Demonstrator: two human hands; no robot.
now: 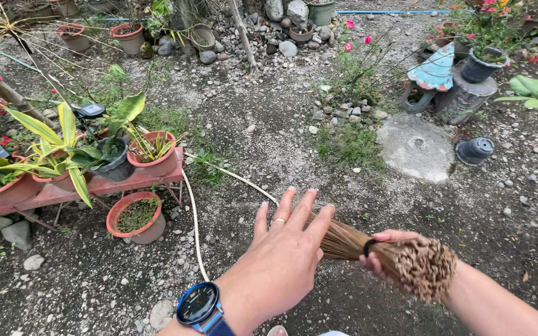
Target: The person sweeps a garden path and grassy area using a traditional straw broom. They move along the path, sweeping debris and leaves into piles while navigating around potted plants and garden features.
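Note:
My right hand (386, 256) is closed around the bound end of a brown stick broom (406, 255), whose cut stalk ends face the camera. The broom's bristles run left behind my left hand (287, 242) and are hidden there. My left hand is flat with fingers spread, resting against the bristles. It wears a ring, and a blue round watch (198, 303) sits on its wrist. Gravelly dirt ground (269, 137) lies below both hands.
A pale hose (194, 218) snakes over the ground left of my hands. Terracotta pots with plants (151, 152) stand on a low red rack at left, one pot (137, 216) beneath. A round stone slab (417, 146), an overturned dark pot (474, 150) and a stump with a potted plant (468, 93) are at right.

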